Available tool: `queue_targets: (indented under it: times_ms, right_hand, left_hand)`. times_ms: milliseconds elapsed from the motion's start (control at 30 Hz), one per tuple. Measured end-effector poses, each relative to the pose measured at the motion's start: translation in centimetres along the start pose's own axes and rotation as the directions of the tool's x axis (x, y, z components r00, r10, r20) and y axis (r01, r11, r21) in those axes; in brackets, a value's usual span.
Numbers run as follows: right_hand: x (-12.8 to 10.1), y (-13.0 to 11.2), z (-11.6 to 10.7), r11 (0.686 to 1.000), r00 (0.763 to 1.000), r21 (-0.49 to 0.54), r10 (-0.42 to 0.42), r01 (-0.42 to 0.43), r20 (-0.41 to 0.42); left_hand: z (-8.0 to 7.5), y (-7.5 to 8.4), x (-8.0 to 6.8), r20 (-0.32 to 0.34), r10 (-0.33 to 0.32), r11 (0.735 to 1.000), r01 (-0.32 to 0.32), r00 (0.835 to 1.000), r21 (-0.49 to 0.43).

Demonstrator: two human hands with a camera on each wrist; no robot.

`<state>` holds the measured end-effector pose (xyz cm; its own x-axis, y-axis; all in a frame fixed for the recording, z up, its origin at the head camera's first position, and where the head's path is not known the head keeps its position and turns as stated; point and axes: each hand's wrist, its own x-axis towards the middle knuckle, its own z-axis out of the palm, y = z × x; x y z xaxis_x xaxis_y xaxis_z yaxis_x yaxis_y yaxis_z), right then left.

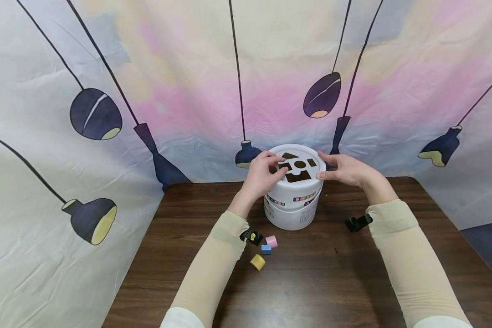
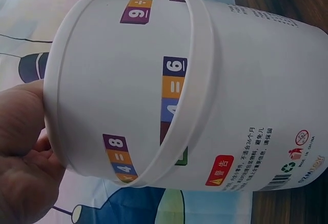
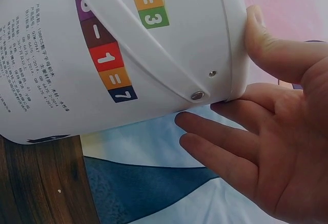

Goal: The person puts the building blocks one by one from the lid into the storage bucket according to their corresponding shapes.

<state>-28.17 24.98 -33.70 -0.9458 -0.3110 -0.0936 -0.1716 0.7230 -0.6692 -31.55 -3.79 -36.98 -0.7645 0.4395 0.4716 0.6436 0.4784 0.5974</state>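
A white plastic bucket (image 1: 291,214) stands upright at the back of the table, with printed sums on its side and a swing handle (image 2: 200,70). Dark holes of several shapes pierce its lid (image 1: 289,149). My left hand (image 1: 262,175) bends its thumb and fingertips over the lid's left part, beside a hole; whether anything is between them is hidden. At the right rim, my right hand (image 1: 346,171) touches the bucket with thumb and fingers spread fairly straight. The right wrist view shows that hand (image 3: 277,121) with its lower fingers off the wall.
Three small blocks lie in front of the bucket near my left wrist: a pink block (image 1: 272,241), a blue block (image 1: 266,249) and a yellow block (image 1: 258,262). Behind the brown wooden table (image 1: 311,291) hangs a cloth backdrop (image 1: 197,91) with painted lamps.
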Motion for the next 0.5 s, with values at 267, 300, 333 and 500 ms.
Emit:
queue_targets:
  times_ms: [267, 300, 333, 500]
  right_hand:
    - [0.2, 0.0, -0.1, 1.000, 1.000, -0.012, -0.012, 0.012, 0.004]
    - [0.2, 0.0, -0.1, 1.000, 1.000, -0.014, -0.010, 0.010, 0.005]
    - [0.1, -0.1, 0.0, 1.000, 1.000, -0.015, -0.009, 0.009, 0.006]
    - [-0.1, -0.1, -0.1, 1.000, 1.000, -0.026, 0.003, -0.003, 0.001]
  left_hand:
    - [-0.4, -0.7, -0.2, -0.001, 0.061, 0.998, -0.061, 0.998, -0.024]
    - [-0.5, -0.8, -0.3, 0.000, 0.070, 0.997, -0.070, 0.998, -0.029]
    - [-0.5, -0.9, -0.4, 0.003, 0.080, 0.996, -0.079, 0.997, -0.039]
    - [-0.7, -1.3, -1.0, 0.000, 0.139, 0.987, -0.139, 0.990, -0.081]
